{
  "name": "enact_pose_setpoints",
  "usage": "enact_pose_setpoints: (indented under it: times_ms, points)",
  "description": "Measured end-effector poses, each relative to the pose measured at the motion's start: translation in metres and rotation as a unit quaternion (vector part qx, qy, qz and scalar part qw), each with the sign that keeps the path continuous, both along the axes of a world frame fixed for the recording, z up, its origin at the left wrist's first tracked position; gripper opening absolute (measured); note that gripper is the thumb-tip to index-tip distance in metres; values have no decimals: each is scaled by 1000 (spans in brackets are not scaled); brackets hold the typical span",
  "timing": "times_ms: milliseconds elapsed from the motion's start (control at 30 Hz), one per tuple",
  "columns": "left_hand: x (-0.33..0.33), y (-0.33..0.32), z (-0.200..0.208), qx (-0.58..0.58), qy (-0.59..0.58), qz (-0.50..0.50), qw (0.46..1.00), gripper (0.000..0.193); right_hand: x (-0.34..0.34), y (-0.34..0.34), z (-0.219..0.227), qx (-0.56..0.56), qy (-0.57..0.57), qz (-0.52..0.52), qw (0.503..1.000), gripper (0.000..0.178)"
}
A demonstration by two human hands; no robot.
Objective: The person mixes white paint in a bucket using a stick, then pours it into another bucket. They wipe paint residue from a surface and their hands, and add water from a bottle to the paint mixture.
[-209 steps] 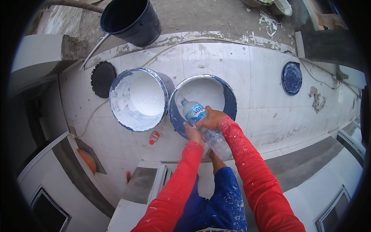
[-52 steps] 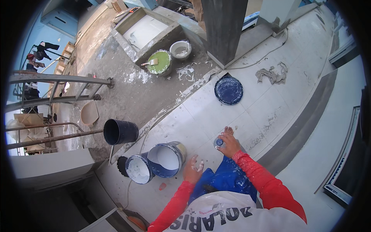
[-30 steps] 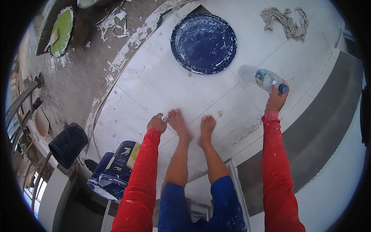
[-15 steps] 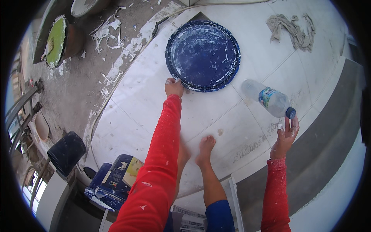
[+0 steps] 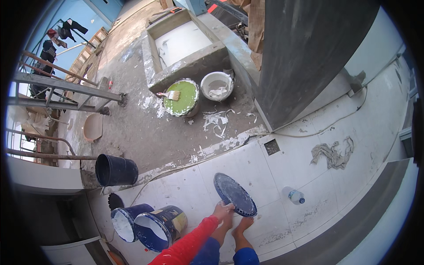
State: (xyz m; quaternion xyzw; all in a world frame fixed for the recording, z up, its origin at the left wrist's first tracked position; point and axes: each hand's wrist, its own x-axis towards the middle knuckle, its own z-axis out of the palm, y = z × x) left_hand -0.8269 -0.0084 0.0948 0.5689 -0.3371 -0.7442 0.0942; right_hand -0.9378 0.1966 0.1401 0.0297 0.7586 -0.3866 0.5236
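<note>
My left hand [image 5: 223,210] grips the rim of a round blue bucket lid [image 5: 235,192], smeared with white paint. The lid is tilted, raised in front of my bare feet. My right hand is out of the picture. To the left of my red sleeve, two blue paint buckets lie on their sides, mouths toward me: one labelled bucket [image 5: 179,219] and another bucket [image 5: 142,209] beside it, with white inside. A clear plastic bottle [image 5: 293,194] with a blue cap lies on the tiles right of the lid.
A black bucket [image 5: 118,170] lies at the left tile edge. Farther off stand a container with a green top [image 5: 187,99] bearing a paintbrush [image 5: 169,95], a white tub [image 5: 216,95] and a concrete basin [image 5: 190,59]. A grey pillar [image 5: 304,53], hose [image 5: 304,135] and crumpled rag [image 5: 333,154] are right.
My left hand has lifted the lid off the floor and tilted it toward me. My right hand has left the bottle and gone out of view. The view has swung up and left.
</note>
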Motion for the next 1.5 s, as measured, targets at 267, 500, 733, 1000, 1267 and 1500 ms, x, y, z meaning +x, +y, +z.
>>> enact_pose_setpoints:
  times_ms: [267,500,733,1000,1267,1500]
  points:
    - [78,107,206,-293,-165,-362,869,64,-50,23,194,76,-37,78,993,46]
    - [103,192,270,-522,-120,-413,736,57,14,-27,274,-148,-109,106,977,45]
    - [211,246,287,-355,-235,-282,860,70,32,-58,291,-133,472,555,673,55]
    - [480,530,215,161,-134,116,971,117,205,-53,331,-278,260,443,812,46]
    - [503,642,248,250,245,494,796,84,410,-33,313,-264,-176,404,858,43]
    - [561,628,260,132,188,496,837,81,570,-32,298,-246,-261,495,791,47]
